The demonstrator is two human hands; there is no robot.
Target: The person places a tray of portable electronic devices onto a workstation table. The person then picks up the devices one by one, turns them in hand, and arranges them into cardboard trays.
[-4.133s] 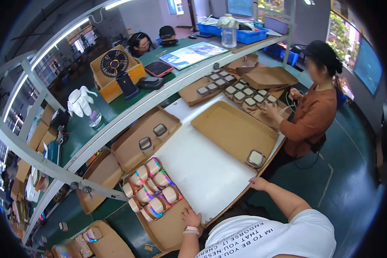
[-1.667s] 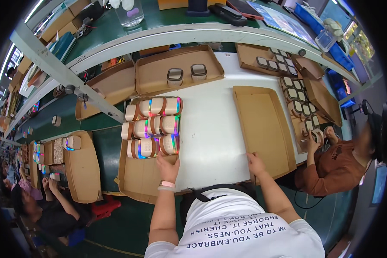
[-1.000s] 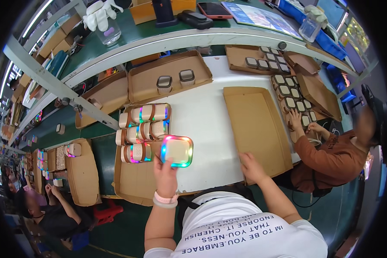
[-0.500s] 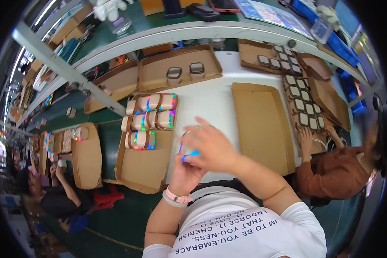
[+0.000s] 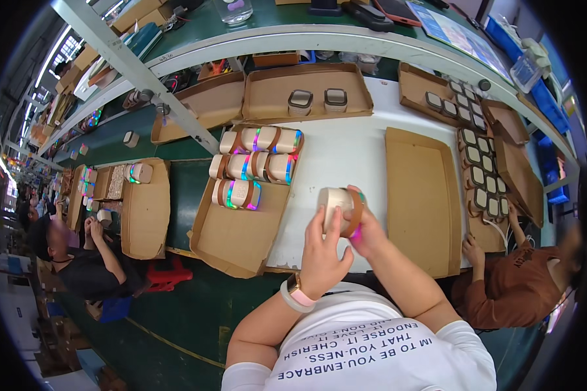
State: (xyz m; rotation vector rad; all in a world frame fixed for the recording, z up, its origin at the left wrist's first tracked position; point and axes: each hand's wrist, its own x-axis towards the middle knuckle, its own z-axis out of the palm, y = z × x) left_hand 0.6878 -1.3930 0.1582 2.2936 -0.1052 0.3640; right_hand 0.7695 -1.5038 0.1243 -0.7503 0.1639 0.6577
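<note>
Between my hands, above the white tabletop, is a small beige speaker-like box (image 5: 334, 199) with a brown strap and a coloured light glowing along its edge. My right hand (image 5: 370, 233) grips its right side, by the strap. The fingers of my left hand (image 5: 325, 255) press on its front left side, thumb apart. To the left, a shallow cardboard tray (image 5: 231, 241) holds several like boxes (image 5: 254, 167) in rows, their light rings glowing in several colours; the tray's near half is bare cardboard.
A cardboard tray (image 5: 422, 202) lies right of my hands. Beyond it, a co-worker (image 5: 518, 283) reaches toward several dark-rimmed boxes (image 5: 481, 171). Two boxes stand in a back tray (image 5: 346, 78). A metal shelf rail (image 5: 293, 43) crosses above. Another person (image 5: 88, 260) sits far left.
The speaker-like box has come up and to the right in my hands, its beige body now plainly seen. My right hand has moved to its right side. The whole view has shifted.
</note>
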